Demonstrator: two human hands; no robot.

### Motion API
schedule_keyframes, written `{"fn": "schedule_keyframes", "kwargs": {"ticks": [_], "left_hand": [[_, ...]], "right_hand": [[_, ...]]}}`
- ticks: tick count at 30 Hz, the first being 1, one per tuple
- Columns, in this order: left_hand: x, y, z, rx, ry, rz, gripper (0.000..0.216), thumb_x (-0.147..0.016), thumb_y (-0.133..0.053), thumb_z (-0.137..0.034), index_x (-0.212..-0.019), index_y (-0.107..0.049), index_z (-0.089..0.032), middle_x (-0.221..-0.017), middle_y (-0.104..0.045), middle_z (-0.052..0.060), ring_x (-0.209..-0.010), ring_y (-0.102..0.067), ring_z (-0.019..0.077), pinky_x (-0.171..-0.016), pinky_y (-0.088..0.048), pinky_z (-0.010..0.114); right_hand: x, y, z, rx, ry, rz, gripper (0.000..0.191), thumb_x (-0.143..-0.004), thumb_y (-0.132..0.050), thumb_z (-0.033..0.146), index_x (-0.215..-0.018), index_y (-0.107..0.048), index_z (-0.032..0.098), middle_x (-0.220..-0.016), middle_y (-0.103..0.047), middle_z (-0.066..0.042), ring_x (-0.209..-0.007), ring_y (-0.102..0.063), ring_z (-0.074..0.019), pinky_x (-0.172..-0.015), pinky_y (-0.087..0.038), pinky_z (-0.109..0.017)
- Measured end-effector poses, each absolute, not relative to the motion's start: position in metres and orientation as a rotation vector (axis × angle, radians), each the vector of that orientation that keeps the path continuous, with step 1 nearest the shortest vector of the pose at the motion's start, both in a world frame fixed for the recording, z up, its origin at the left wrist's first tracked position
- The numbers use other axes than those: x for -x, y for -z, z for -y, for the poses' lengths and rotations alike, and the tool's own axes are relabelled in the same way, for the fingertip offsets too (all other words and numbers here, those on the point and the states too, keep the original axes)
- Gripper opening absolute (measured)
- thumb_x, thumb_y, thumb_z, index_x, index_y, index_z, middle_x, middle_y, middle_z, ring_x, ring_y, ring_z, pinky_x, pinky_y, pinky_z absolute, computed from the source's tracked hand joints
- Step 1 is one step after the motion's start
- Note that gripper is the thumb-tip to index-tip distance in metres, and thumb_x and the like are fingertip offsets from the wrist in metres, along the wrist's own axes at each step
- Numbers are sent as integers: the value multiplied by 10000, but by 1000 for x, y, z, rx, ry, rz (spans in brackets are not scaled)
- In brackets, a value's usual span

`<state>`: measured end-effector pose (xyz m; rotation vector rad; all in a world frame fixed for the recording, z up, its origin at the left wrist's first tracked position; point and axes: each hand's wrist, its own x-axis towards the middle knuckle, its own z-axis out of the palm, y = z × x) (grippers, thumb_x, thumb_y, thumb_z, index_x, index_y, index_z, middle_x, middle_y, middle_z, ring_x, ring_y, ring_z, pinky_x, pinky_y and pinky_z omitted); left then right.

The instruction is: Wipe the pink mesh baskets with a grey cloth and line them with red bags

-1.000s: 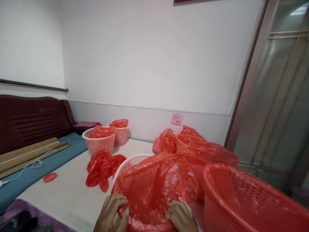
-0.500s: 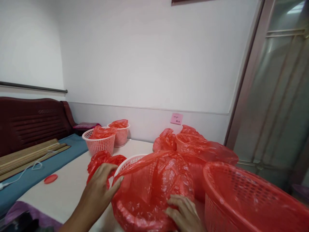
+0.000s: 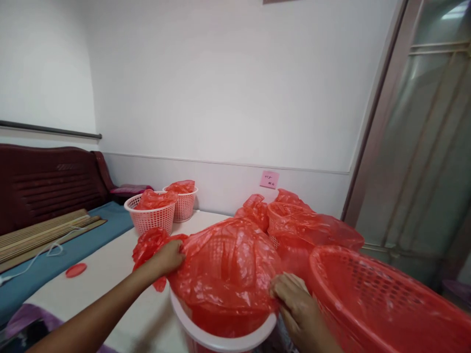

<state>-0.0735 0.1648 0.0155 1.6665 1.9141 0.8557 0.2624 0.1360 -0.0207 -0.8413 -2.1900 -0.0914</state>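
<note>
A thin red plastic bag covers the far part of a pale pink plastic basket, whose near rim is bare. My left hand is closed on the bag's edge at the left side of the basket. At the right side, my right hand pinches the same bag's edge. The bag bulges up between the hands and also hangs down inside the basket. Beside my left hand lies a crumpled red bag. A larger red-lined basket stands just right of my right hand.
Two perforated baskets with red bags in them stand at the back left. More bag-covered baskets are grouped at the back right. A red lid-like disc lies on the white tabletop. A pink note is on the wall.
The bag has come off the basket's near rim and is gathered upward and away. My left hand has closed on its edge; my right hand has moved slightly right and up.
</note>
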Motion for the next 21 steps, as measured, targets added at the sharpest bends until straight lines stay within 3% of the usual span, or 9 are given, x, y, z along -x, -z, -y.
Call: {"fn": "schedule_keyframes", "kwargs": {"ticks": [4, 9, 13, 18, 21], "left_hand": [[79, -15, -156, -1544, -743, -1852, 119, -809, -604, -211, -729, -529, -165, -499, -512, -88, -364, -478, 75, -358, -382, 192], [85, -31, -140, -1410, -654, -1618, 115, -656, -572, -166, -551, -525, -170, -362, -533, -27, -281, -470, 104, -293, -312, 174], [87, -34, -120, -1212, -719, -1435, 136, -717, -571, -287, -643, -537, -178, -448, -605, -8, -372, -553, 95, -353, -370, 149], [70, -26, -102, -1020, -893, -1306, 231, -739, -614, -372, -772, -475, -191, -558, -645, -14, -485, -625, 92, -431, -426, 143], [59, -25, -90, -1006, -939, -1221, 211, -761, -602, -353, -802, -485, -183, -585, -668, 13, -522, -651, 112, -477, -471, 171]], "right_hand": [[-272, 36, -154, 977, 143, 2204, 201, -794, -418, 45, -690, -450, 214, -707, -545, 1, -696, -533, -166, -661, -413, -299], [-279, 38, -158, 1027, 151, 2167, 211, -763, -412, 34, -739, -509, 219, -802, -589, -23, -768, -548, -187, -673, -437, -313], [-282, 37, -156, 1073, 160, 2094, 269, -726, -394, 27, -819, -551, 224, -880, -613, -47, -846, -568, -212, -714, -463, -349], [-267, 28, -137, 964, 203, 2097, 440, -755, -413, 45, -1134, -533, 235, -1134, -577, -90, -1070, -540, -226, -871, -484, -395], [-256, 22, -126, 962, 132, 2269, 316, -759, -464, 68, -987, -579, 254, -1139, -574, -75, -1051, -553, -226, -846, -500, -386]]}}
